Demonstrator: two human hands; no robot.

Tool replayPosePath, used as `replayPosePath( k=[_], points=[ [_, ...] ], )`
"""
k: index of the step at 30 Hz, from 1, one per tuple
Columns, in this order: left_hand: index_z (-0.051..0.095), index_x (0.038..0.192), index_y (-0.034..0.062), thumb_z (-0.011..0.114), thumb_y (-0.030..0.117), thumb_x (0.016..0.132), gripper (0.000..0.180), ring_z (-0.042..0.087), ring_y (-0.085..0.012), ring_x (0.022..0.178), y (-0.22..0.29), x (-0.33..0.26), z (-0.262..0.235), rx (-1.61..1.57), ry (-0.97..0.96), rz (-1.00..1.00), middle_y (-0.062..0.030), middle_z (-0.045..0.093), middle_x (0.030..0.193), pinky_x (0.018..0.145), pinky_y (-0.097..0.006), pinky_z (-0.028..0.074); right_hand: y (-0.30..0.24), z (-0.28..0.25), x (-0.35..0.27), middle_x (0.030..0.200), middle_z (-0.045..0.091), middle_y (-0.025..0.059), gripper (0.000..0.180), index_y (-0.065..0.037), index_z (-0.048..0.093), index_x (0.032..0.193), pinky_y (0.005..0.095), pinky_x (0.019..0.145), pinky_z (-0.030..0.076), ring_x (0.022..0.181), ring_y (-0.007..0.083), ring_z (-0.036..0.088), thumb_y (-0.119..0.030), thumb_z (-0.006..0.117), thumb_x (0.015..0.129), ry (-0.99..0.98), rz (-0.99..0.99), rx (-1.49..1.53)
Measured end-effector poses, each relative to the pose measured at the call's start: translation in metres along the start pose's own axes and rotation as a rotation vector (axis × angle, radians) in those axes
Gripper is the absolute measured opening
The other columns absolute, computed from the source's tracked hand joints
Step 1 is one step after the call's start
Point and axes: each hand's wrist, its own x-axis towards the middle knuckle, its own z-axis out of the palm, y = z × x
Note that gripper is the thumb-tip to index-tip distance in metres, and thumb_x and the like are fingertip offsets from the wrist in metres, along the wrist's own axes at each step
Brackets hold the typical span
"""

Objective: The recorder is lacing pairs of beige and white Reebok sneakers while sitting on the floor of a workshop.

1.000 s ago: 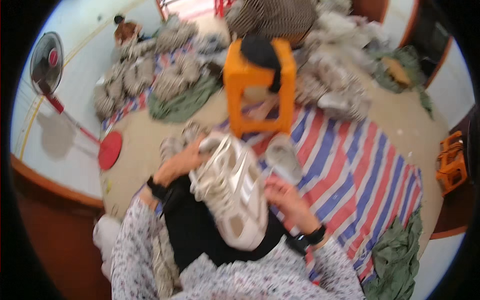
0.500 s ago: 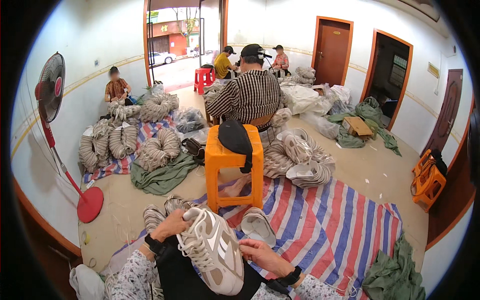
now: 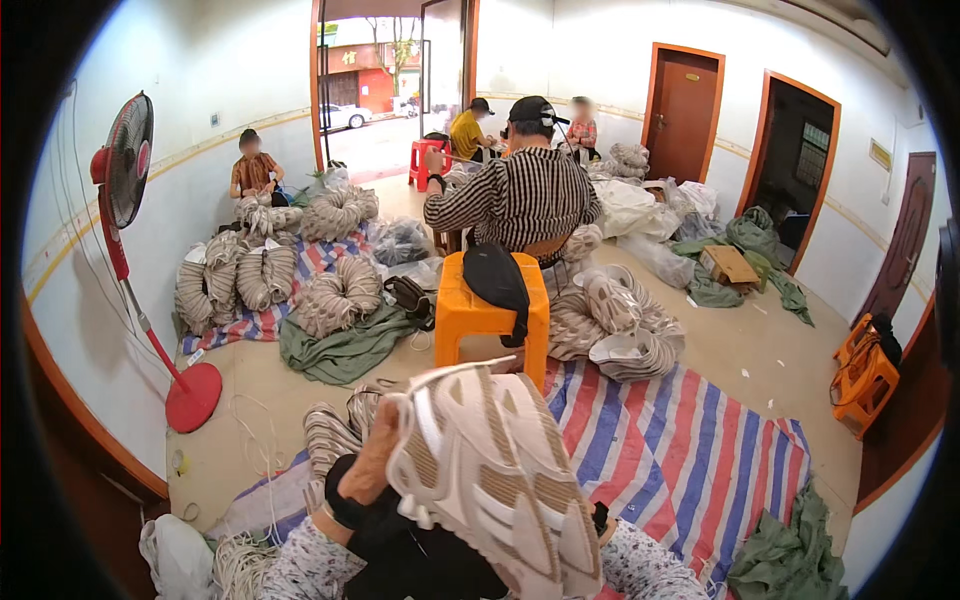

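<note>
Close in front of me, two beige-and-white sneaker uppers [image 3: 480,450] are held up side by side, with white laces on the nearer one. My left hand [image 3: 372,458] is closed on the left side of the nearer upper, its fingers partly behind it. The uppers hide my right hand; only its dark wristband [image 3: 600,517] and flowered sleeve [image 3: 645,565] show at their right edge. Black cloth [image 3: 430,565] covers my lap beneath. More nested uppers [image 3: 330,440] lie just beyond my left hand.
An orange stool [image 3: 490,310] with a black bag stands ahead, behind a seated person in stripes [image 3: 525,200]. Coiled stacks of uppers [image 3: 340,298] lie left and right of it. Striped sheeting [image 3: 680,450] spreads to the right; a red-based fan [image 3: 193,398] stands left.
The upper has been lifted and turned, and a second one now shows beside it. My right hand has gone from view behind them. The striped-shirted person has raised an arm.
</note>
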Motion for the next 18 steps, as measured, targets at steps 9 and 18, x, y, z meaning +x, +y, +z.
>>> replayPosePath(
  k=[9, 18],
  points=[
    [0.057, 0.135, 0.0023, 0.071, 0.011, 0.090, 0.048, 0.066, -0.0148, 0.098, -0.006, 0.023, 0.027, 0.540, -0.392, -0.124, -0.0080, 0.070, 0.114, 0.084, -0.028, 0.053, -0.042, -0.059, -0.063, 0.128, 0.062, 0.0043, 0.045, 0.000, 0.052, 0.138, 0.0266, 0.093, 0.050, 0.110, 0.0094, 0.060, -0.024, 0.061, 0.101, 0.127, -0.061, -0.122],
    [0.070, 0.107, 0.0010, 0.068, 0.009, 0.082, 0.026, 0.065, -0.0342, 0.097, -0.009, -0.046, -0.083, 1.165, 0.003, -0.008, -0.0166, 0.070, 0.104, 0.087, -0.040, 0.051, 0.007, -0.231, -0.091, 0.090, 0.073, 0.0068, 0.037, 0.005, 0.069, 0.109, 0.0323, 0.067, 0.054, 0.074, 0.0161, 0.067, -0.027, 0.069, 0.091, 0.658, 0.303, -0.671]
  ],
)
